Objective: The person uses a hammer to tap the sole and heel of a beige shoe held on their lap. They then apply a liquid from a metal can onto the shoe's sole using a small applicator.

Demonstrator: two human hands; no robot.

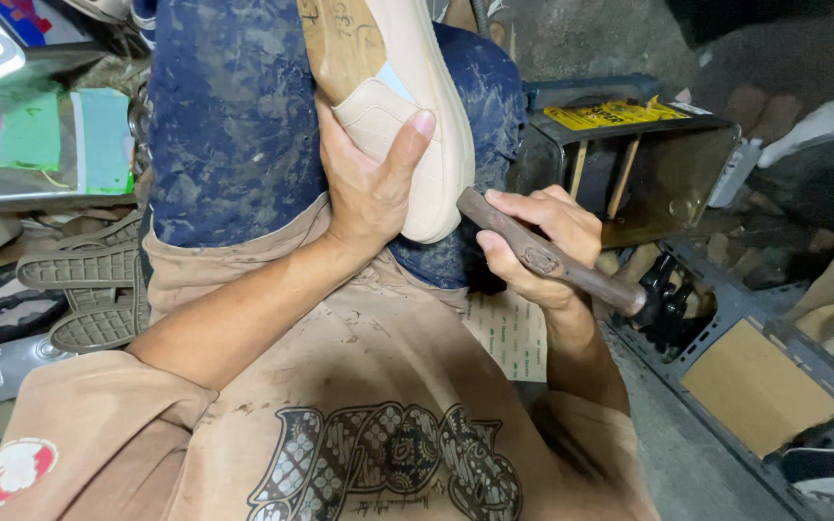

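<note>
Resting across the person's blue, dust-smeared trouser leg (pixel 234 116), a cream shoe (pixel 431 125) on a wooden last (pixel 340 48) is serving as the landmark for this entry.

- Dark open crate (pixel 668 164), right of the shoe: it is holding two upright wooden sticks (pixel 622 176); anything deeper inside is lying in shadow and cannot be made out.
- Grey floor rack (pixel 726 318), below and right of the shoe: one bay is carrying a flat brown board (pixel 760 386), another a cluster of dark objects, possibly tools.
- Stacked tan rubber soles (pixel 94 289), lying left of and below the shoe.
- Left hand (pixel 369 183): it is wrapping the shoe's heel end, thumb pressing along the side, fingers closed behind it.
- Right hand (pixel 538 241): it is gripping a dark hammer (pixel 552 260) in a closed fist, the near end of the tool sitting just beside the shoe's rounded heel.

Risks, as judged: the hammer is working close to the left thumb, so a glancing blow could be landing on it; the shoe is balancing on a knee rather than a stand, so a slackening grip could be letting it roll off; a hard strike could be marking the pale upper.
</note>
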